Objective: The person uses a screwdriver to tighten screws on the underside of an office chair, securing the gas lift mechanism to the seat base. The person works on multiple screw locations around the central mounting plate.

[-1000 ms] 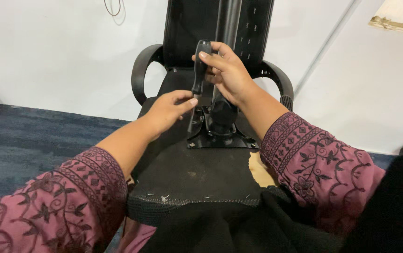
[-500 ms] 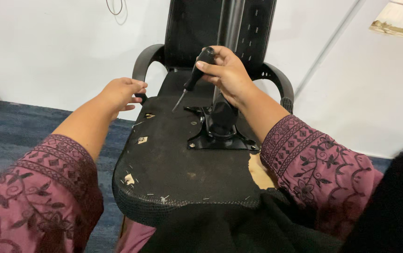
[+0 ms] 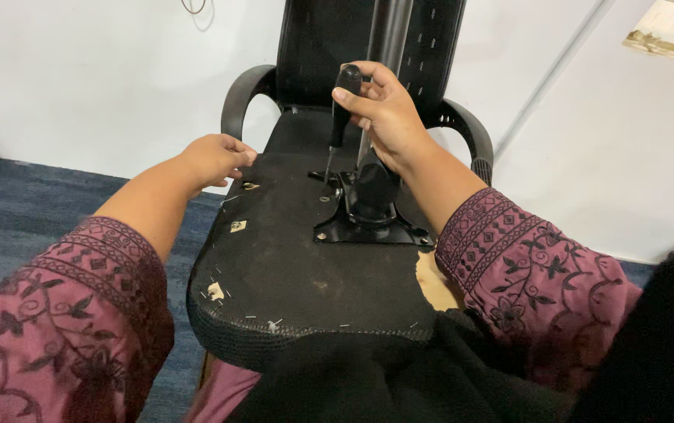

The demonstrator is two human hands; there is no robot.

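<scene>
1. Screwdriver point(image 3: 342, 98), upper centre: black handle, thin grey metal shaft.
2. Upturned chair seat point(image 3: 290, 258), centre: black fabric, pale torn patches, tan wood showing at its right edge.
3. Mounting plate point(image 3: 368, 215): glossy black.
4. Armrests point(image 3: 239, 98): black.
5. Sleeves point(image 3: 78, 313), lower corners: maroon with black floral embroidery and banded cuffs.
6. Carpet point(image 3: 31, 204), left: dark blue.
7. Wall point(image 3: 94, 70): white.

Right hand point(image 3: 384, 110) raised in a closed grip, left hand point(image 3: 213, 157) curled, arm outstretched
</scene>
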